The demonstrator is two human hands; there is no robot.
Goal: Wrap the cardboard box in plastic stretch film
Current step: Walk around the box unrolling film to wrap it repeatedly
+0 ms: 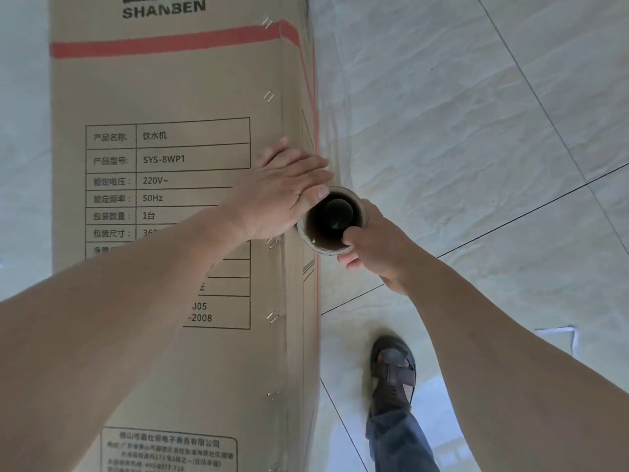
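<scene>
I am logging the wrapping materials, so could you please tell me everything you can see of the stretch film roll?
The stretch film roll is seen end-on from above: a brown cardboard core with a dark hollow, its rim slightly worn. It stands upright beside the cardboard box corner. The right hand grips its rim, thumb inside; the left hand lies flat on the box, thumb touching the rim. Its lower end is hidden.

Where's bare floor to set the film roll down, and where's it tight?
Free: tiled floor right of the cardboard box, beyond the right hand. More bare tile left of the box. Crowded: the box's right edge, where the left hand lies flat, the right hand grips the film roll, and the sandalled foot stands below.
</scene>
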